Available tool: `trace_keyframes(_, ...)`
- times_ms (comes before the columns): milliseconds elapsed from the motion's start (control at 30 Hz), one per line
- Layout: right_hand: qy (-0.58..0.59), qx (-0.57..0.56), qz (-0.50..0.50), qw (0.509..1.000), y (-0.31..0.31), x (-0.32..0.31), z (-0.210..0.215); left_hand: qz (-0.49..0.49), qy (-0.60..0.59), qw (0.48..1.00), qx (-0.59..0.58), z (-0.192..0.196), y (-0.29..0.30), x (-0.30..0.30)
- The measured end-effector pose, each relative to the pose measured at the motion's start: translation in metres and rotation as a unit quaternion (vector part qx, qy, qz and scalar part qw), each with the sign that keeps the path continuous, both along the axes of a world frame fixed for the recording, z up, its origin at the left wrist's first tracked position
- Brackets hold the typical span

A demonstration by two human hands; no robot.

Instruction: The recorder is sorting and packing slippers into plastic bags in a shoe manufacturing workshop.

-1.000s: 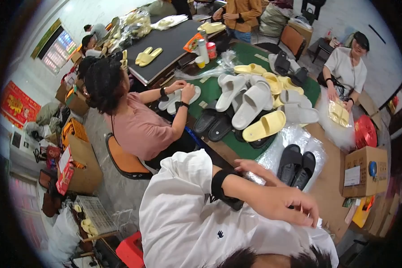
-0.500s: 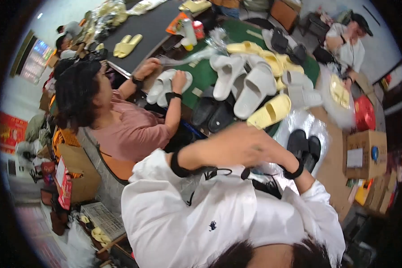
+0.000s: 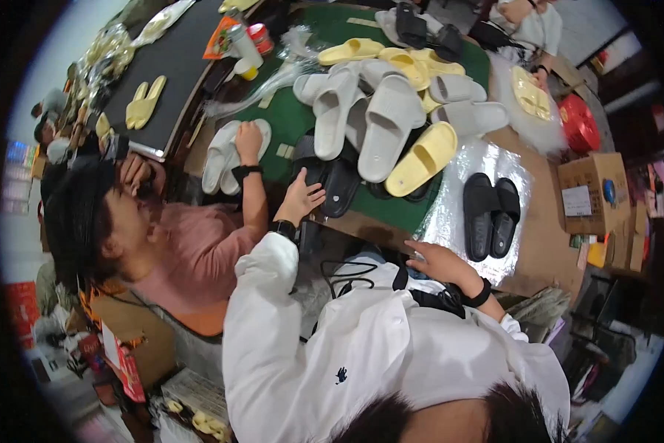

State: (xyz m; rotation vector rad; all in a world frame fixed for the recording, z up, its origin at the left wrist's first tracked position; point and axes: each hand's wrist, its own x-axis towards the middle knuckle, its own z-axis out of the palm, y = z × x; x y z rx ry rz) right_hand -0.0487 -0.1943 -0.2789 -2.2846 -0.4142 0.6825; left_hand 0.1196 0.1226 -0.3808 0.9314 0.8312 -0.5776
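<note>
Head view: cardboard box (image 3: 589, 193) sits at the table's right edge, brown, w/ a white label on its side and a small blue round mark. Behind it a red round package (image 3: 579, 124). A clear bag (image 3: 530, 94) w/ yellow slippers inside lies near the far right corner. Orange flat packet (image 3: 218, 38) and a red-topped can (image 3: 259, 37) stand at the far left of the green mat (image 3: 291, 122), next to a white bottle (image 3: 242, 50). Red carton (image 3: 129, 365) on the floor at lower left.

Left hand (image 3: 300, 198) is open, fingers spread, resting on a black slipper (image 3: 341, 188) at the mat's near edge. That slipper is dark, flat, partly under the pile of grey slippers (image 3: 376, 122) and just beside a yellow slipper (image 3: 422, 158). Right hand (image 3: 437, 262) is open too, fingers stretched toward a silvery sheet (image 3: 450, 214); touching it or just above, can't tell at this angle. On that sheet a black pair (image 3: 490, 214) lies side by side, soles down, near the right hand but apart from it.

A person in a pink top (image 3: 191, 255) sits to the left, one hand (image 3: 248, 140) on a white pair (image 3: 225, 155).
</note>
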Motion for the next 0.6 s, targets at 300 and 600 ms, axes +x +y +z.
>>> trace_keyframes(300, 0.035, -0.086, -0.079, 0.993, -0.004, -0.015, 0.002, 0.114, -0.046, 0.981, -0.148, -0.032, -0.073, 0.069)
trace_keyframes(600, 0.060, -0.086, -0.102, 0.989, 0.007, -0.001, -0.001, -0.158, -0.397, 0.858, 0.286, -0.103, -0.043, 0.075)
